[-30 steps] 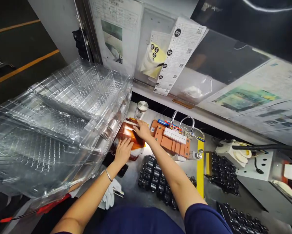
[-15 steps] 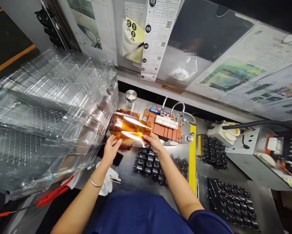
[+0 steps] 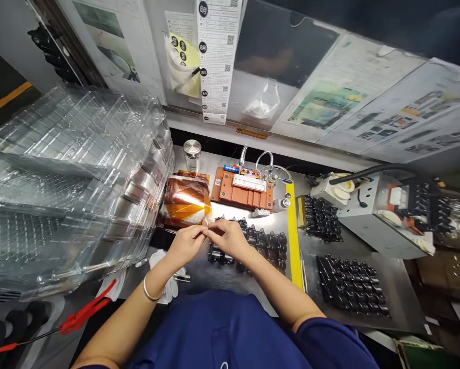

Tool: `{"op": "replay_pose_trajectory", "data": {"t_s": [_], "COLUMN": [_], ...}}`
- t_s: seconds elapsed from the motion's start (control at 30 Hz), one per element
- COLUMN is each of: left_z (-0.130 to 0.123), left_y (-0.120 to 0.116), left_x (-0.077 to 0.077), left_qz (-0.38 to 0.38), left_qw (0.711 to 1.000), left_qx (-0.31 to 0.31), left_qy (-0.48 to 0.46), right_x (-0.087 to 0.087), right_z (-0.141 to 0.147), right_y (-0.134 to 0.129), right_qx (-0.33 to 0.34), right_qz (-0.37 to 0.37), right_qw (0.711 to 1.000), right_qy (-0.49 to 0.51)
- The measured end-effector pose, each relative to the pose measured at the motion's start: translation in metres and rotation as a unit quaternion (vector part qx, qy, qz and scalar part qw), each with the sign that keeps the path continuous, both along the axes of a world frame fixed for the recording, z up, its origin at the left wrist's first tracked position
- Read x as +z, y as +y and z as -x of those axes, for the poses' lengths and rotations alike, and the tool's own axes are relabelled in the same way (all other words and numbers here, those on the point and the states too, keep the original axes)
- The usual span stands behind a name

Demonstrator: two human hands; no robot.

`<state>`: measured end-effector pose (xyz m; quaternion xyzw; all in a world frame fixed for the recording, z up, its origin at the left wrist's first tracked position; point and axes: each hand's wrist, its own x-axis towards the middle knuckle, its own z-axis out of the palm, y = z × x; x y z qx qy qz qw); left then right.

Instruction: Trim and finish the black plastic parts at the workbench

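Observation:
My left hand [image 3: 187,243] and my right hand [image 3: 227,238] meet fingertip to fingertip, both closed in a pinch. A tiny pale sliver shows at their fingertips, too small to name. Just beyond the fingers lies a stack of glossy amber film sheets [image 3: 186,197], its near right corner close to them. Under and beside my right hand is a black moulded part with rows of rounded humps [image 3: 266,243]. A reddish-brown fixture block [image 3: 230,192] with a white perforated strip [image 3: 249,182] stands behind it.
Clear plastic trays [image 3: 80,154] are piled high at left. A lidded glass jar [image 3: 192,156] stands at the back. White gloves [image 3: 168,289] lie near my left wrist. Past the yellow strip [image 3: 294,230] are more black parts [image 3: 353,284] and a grey box [image 3: 383,220].
The amber sheet that both hands held raised now lies on the stack. My hands have come together at its near right corner, and the view has turned slightly right.

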<state>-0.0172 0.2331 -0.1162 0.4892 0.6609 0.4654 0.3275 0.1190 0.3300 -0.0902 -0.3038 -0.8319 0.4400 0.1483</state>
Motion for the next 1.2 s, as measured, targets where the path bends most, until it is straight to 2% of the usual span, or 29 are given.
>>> {"op": "replay_pose_trajectory", "data": {"t_s": [0.07, 0.17, 0.23, 0.33, 0.43, 0.57, 0.63, 0.7, 0.77, 0.83, 0.9, 0.97, 1.03, 1.1, 1.2], "left_z": [-0.003, -0.009, -0.014, -0.026, -0.04, -0.057, -0.058, -0.05, -0.031, -0.006, 0.019, 0.038, 0.047, 0.048, 0.033], "left_y": [-0.003, -0.006, -0.007, -0.009, -0.012, -0.016, -0.018, -0.02, -0.022, -0.025, -0.03, -0.035, -0.037, -0.037, -0.031], "left_x": [0.006, 0.014, 0.016, 0.015, 0.011, 0.009, 0.007, 0.0, -0.012, -0.028, -0.046, -0.062, -0.073, -0.078, -0.075], "left_qz": [-0.001, 0.026, 0.043, 0.064, 0.084, 0.071, 0.064, 0.057, 0.053, 0.069, 0.109, 0.145, 0.174, 0.198, 0.207], "left_qw": [0.999, 0.995, 0.992, 0.99, 0.987, 0.987, 0.986, 0.978, 0.955, 0.924, 0.899, 0.887, 0.884, 0.887, 0.886], "left_qx": [-0.046, -0.096, -0.117, -0.12, -0.104, -0.071, -0.024, 0.068, 0.197, 0.32, 0.393, 0.421, 0.423, 0.413, 0.415], "left_qy": [0.025, 0.009, -0.01, -0.041, -0.09, -0.128, -0.151, -0.189, -0.215, -0.2, -0.159, -0.123, -0.093, -0.053, 0.023], "right_x": [0.012, 0.022, 0.021, 0.014, 0.008, 0.008, 0.007, 0.005, 0.003, 0.002, 0.005, 0.01, 0.016, 0.02, 0.021], "right_z": [-0.007, -0.021, -0.031, -0.043, -0.053, -0.061, -0.064, -0.069, -0.081, -0.1, -0.123, -0.144, -0.159, -0.165, -0.163], "right_y": [0.001, 0.009, 0.014, 0.016, 0.014, 0.006, 0.004, 0.009, 0.02, 0.037, 0.052, 0.063, 0.068, 0.065, 0.056], "right_qx": [0.023, 0.071, 0.082, 0.058, 0.042, 0.049, 0.021, -0.054, -0.158, -0.259, -0.342, -0.396, -0.412, -0.393, -0.351], "right_qz": [0.049, 0.138, 0.208, 0.325, 0.379, 0.363, 0.33, 0.277, 0.228, 0.197, 0.171, 0.139, 0.115, 0.109, 0.114], "right_qw": [0.998, 0.987, 0.973, 0.943, 0.924, 0.931, 0.944, 0.959, 0.959, 0.942, 0.917, 0.899, 0.894, 0.904, 0.923], "right_qy": [-0.026, -0.05, -0.054, -0.044, -0.025, -0.005, 0.006, 0.026, 0.057, 0.087, 0.11, 0.126, 0.132, 0.124, 0.104]}}
